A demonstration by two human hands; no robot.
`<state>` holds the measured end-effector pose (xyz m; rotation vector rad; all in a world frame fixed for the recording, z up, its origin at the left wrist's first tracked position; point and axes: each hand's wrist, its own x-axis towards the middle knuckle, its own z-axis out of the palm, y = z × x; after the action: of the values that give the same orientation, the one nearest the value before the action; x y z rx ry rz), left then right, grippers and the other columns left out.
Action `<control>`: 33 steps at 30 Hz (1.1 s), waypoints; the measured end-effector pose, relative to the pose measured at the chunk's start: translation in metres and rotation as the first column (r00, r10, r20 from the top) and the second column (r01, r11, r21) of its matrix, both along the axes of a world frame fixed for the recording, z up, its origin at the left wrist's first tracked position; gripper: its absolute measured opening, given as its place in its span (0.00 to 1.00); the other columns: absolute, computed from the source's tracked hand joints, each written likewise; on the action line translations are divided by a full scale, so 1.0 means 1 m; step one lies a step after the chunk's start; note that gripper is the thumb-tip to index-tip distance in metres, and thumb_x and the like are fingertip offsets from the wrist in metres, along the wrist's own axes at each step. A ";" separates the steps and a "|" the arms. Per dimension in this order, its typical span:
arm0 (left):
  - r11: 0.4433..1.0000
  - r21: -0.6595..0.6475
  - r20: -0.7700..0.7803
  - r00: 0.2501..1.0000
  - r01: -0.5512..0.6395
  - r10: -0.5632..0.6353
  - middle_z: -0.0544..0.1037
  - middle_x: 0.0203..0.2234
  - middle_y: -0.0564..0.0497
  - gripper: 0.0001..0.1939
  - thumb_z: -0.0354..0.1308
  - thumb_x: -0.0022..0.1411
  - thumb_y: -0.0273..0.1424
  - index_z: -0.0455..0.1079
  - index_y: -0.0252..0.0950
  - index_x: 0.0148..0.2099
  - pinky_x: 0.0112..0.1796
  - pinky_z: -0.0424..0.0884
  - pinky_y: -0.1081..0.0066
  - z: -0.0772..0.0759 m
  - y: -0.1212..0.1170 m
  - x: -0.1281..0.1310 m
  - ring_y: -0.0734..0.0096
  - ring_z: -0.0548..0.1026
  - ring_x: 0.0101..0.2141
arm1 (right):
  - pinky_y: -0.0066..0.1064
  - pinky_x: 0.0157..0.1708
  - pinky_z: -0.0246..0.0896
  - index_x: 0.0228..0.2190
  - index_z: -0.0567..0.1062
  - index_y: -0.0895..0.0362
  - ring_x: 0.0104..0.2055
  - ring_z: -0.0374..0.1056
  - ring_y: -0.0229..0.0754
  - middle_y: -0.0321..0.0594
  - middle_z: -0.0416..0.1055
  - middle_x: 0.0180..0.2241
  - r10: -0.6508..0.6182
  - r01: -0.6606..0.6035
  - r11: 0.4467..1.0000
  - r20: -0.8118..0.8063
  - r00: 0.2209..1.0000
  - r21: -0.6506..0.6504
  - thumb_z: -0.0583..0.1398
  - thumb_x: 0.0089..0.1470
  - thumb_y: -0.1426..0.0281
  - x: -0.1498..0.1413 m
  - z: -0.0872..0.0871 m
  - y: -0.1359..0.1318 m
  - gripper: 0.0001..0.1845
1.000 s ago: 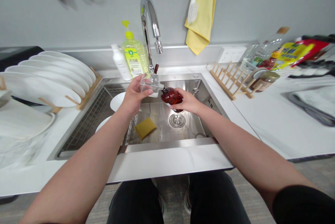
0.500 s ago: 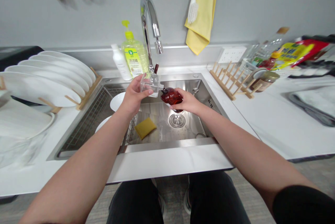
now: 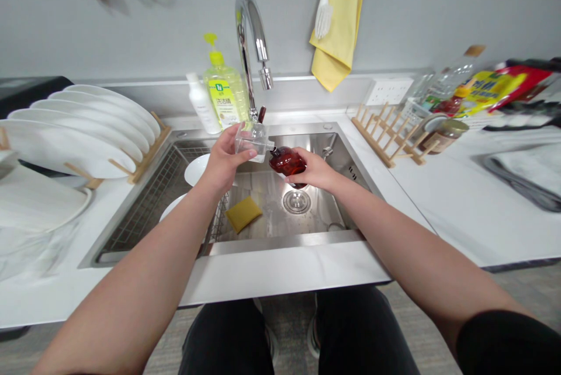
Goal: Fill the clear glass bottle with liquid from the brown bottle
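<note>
Glossy red glass bottle (image 3: 287, 162) (almost pomegranate-shaped)

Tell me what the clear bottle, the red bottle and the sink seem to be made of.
The clear bottle in the left hand looks like glass or clear plastic: glossy and see-through, though the look doesn't settle which. The red bottle in the right hand is glossy, translucent dark red, probably tinted glass or plastic. The sink looks like stainless steel, with a satin, softly reflective finish.
</note>
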<state>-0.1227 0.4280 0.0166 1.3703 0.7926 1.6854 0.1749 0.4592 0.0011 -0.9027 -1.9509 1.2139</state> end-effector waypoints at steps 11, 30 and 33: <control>1.000 0.015 -0.041 0.999 0.012 -0.011 0.84 0.55 0.51 0.43 0.89 0.49 0.33 0.80 0.51 0.66 0.48 0.86 0.64 -0.003 0.001 -0.004 0.66 0.86 0.45 | 0.62 0.69 0.76 0.59 0.79 0.49 0.59 0.84 0.63 0.43 0.87 0.54 -0.014 0.014 1.000 0.012 1.000 0.014 0.82 0.44 0.63 0.000 0.001 -0.001 0.42; 1.000 -0.011 -0.034 0.999 -0.004 0.004 0.83 0.54 0.51 0.45 0.90 0.47 0.34 0.80 0.52 0.66 0.48 0.85 0.63 -0.002 0.000 -0.002 0.67 0.84 0.43 | 0.61 0.68 0.77 0.59 0.79 0.50 0.58 0.84 0.63 0.44 0.87 0.55 -0.009 0.008 1.000 0.028 1.000 0.027 0.82 0.43 0.62 0.000 0.001 -0.001 0.42; 1.000 -0.015 -0.027 0.999 -0.017 0.017 0.83 0.54 0.50 0.45 0.90 0.46 0.34 0.81 0.52 0.65 0.47 0.86 0.64 -0.002 0.000 -0.002 0.67 0.84 0.43 | 0.60 0.69 0.76 0.59 0.78 0.49 0.59 0.84 0.62 0.44 0.86 0.56 -0.011 0.010 0.999 0.031 0.999 0.032 0.82 0.44 0.62 0.001 0.001 -0.001 0.41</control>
<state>-0.1243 0.4278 0.0148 1.3827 0.8331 1.6741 0.1755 0.4583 0.0025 -0.9202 -1.9819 1.1663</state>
